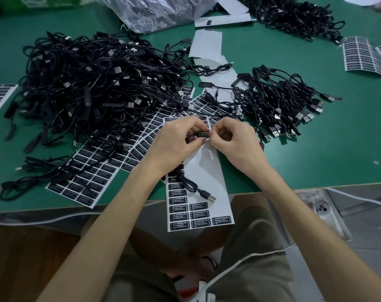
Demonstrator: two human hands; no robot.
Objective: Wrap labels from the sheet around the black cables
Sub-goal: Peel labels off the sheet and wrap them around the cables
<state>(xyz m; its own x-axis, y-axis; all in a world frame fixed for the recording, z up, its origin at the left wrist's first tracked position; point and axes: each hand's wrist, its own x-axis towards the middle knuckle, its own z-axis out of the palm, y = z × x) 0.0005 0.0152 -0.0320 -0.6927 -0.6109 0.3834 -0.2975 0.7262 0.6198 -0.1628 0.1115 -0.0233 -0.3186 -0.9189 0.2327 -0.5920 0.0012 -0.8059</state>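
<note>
My left hand (176, 138) and my right hand (235, 138) meet over the label sheet (209, 171) near the table's front edge. Together they pinch a black label (203, 133) reading LED CONTROLLER onto the small black controller of a cable. That cable (191, 184) trails down across the sheet and ends in a USB plug (210, 198). The sheet's upper part is bare white backing; several black labels stay on its lower part, which overhangs the edge.
A big heap of black cables (93, 83) lies to the left, a smaller heap (278, 101) to the right, another at the far back (294, 16). More label sheets (87, 177) lie around on the green table (315, 153). A plastic bag (154, 12) sits at the back.
</note>
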